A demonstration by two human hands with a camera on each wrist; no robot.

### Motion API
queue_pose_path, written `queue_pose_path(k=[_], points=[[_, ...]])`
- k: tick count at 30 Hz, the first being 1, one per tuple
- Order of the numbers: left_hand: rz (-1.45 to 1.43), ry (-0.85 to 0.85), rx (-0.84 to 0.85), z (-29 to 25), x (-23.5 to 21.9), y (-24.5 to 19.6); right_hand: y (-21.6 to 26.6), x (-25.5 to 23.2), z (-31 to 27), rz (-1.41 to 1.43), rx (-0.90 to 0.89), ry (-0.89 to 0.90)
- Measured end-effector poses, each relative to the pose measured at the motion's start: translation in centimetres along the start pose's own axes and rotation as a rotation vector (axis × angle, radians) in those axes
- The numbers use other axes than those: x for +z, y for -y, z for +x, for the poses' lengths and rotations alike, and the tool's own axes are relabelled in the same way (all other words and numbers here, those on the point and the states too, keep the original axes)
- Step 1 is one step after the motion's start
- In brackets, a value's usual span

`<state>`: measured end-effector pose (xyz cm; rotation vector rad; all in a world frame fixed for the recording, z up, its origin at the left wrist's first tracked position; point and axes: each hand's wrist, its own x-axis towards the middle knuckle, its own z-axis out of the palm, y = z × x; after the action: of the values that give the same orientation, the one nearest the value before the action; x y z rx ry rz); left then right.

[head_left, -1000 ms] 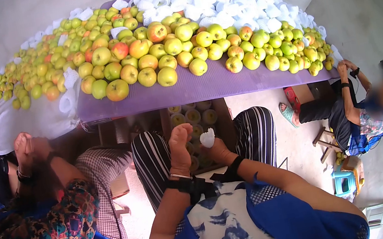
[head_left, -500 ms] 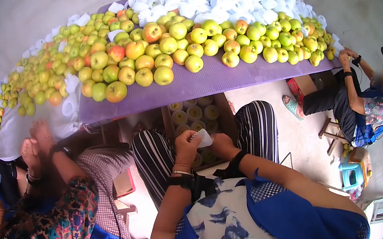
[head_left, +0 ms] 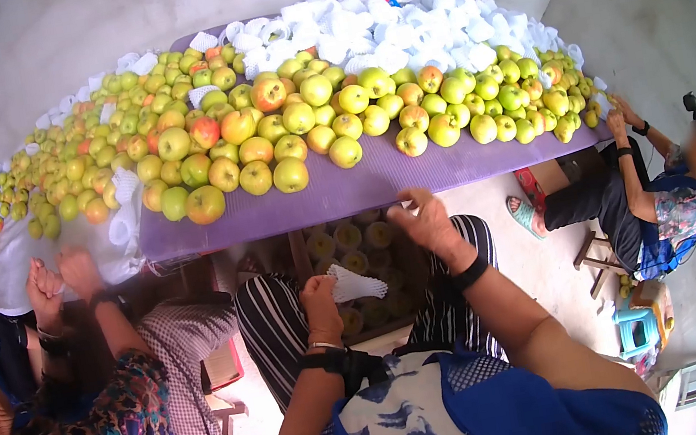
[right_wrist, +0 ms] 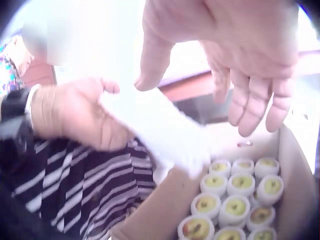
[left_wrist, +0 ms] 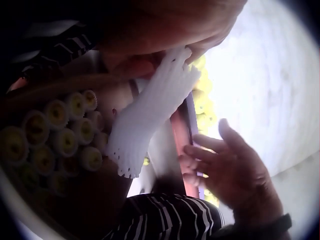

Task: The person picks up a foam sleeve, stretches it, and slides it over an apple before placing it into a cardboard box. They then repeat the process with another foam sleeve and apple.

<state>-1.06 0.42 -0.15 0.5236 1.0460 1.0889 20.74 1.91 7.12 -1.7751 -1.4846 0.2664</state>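
My left hand (head_left: 321, 308) pinches a white foam net sleeve (head_left: 356, 284) by one end. The sleeve sticks out toward the right, flattened, its far end spread wider in the left wrist view. Up and to the right, my right hand (head_left: 429, 225) is at the table's front edge with spread, relaxed fingers, holding nothing. Below both hands, between the knees, sits a cardboard box (right_wrist: 157, 210). Rows of apples in foam nets (right_wrist: 236, 209) fill it. Loose yellow-green apples (head_left: 291, 174) lie on the purple mat (head_left: 274, 211) in front of me.
A heap of white foam nets (head_left: 372, 22) covers the back of the table. At left another person's hands (head_left: 58, 282) are raised by the table edge. Someone else (head_left: 672, 193) sits at the right end, near a light-blue stool (head_left: 634, 329).
The foam net sleeve has passed from my right hand to my left. My right hand has let go and moved up and right toward the table edge.
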Motion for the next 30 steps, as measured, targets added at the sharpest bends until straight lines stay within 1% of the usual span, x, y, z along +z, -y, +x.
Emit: queue_pose_path(k=[1, 2, 3, 4, 5, 6, 7, 9, 10, 12, 15, 16, 17, 18, 19, 21, 22, 24, 25, 27, 30], points=[[0.000, -0.020, -0.038, -0.2, 0.3, -0.3, 0.0, -0.8, 2.0, -0.048, -0.013, -0.088], [0.001, -0.038, -0.075, -0.3, 0.5, -0.6, -1.0, -1.0, 3.6, -0.062, -0.030, -0.185], [-0.001, -0.038, -0.071, -0.2, 0.5, -0.5, -3.0, -0.9, 5.4, -0.141, -0.086, -0.274], [0.051, -0.023, -0.083, -0.1, 0.3, -0.2, -4.5, -0.7, 6.8, -0.140, -0.091, -0.276], [0.102, -0.009, -0.095, 0.0, 0.2, -0.1, -5.9, -0.5, 8.2, -0.193, -0.069, -0.362], [0.100, -0.010, -0.091, 0.0, 0.2, -0.1, -6.1, -0.4, 9.1, -0.246, -0.045, -0.448], [0.085, -0.009, -0.097, 0.0, 0.3, -0.1, -6.4, -0.4, 9.8, -0.244, -0.049, -0.448], [0.069, -0.008, -0.101, 0.0, 0.3, -0.2, -6.8, -0.2, 10.8, -0.125, 0.288, -0.406], [0.063, -0.012, -0.105, 0.0, 0.3, -0.2, -7.1, 0.1, 11.2, -0.125, 0.287, -0.405], [0.058, -0.018, -0.111, 0.0, 0.4, -0.2, -7.6, 0.7, 11.7, -0.069, 0.410, -0.327], [0.038, -0.024, -0.120, 0.0, 0.4, -0.3, -7.6, 1.1, 11.4, 0.006, 0.419, -0.316], [0.025, -0.045, -0.120, -0.1, 0.6, -0.5, -7.8, 1.4, 11.2, 0.005, 0.419, -0.314], [0.012, -0.066, -0.119, -0.1, 0.7, -0.6, -8.2, 1.8, 11.0, 0.060, 0.378, -0.297], [0.010, -0.067, -0.121, 0.0, 0.7, -0.5, -7.6, 1.8, 10.6, 0.115, 0.336, -0.281], [0.022, -0.075, -0.115, 0.2, 0.6, -0.3, -7.0, 1.6, 10.1, 0.114, 0.336, -0.279], [0.034, -0.083, -0.107, 0.4, 0.6, -0.1, -5.5, 1.0, 9.0, 0.125, 0.244, -0.228], [0.046, -0.088, -0.098, 0.4, 0.6, -0.1, -5.2, 1.0, 8.7, 0.125, 0.244, -0.227], [0.059, -0.093, -0.088, 0.6, 0.4, 0.2, -4.8, 0.9, 8.2, -0.059, 0.082, -0.211], [0.055, -0.077, -0.086, 0.9, 0.1, 0.7, -4.8, 0.8, 8.2, -0.059, 0.082, -0.211], [0.053, -0.063, -0.084, 1.2, -0.2, 1.2, -4.8, 0.6, 8.3, -0.207, 0.025, -0.094], [0.026, -0.071, -0.074, 1.1, -0.2, 1.4, -4.3, 0.6, 8.3, -0.245, -0.006, -0.092]])
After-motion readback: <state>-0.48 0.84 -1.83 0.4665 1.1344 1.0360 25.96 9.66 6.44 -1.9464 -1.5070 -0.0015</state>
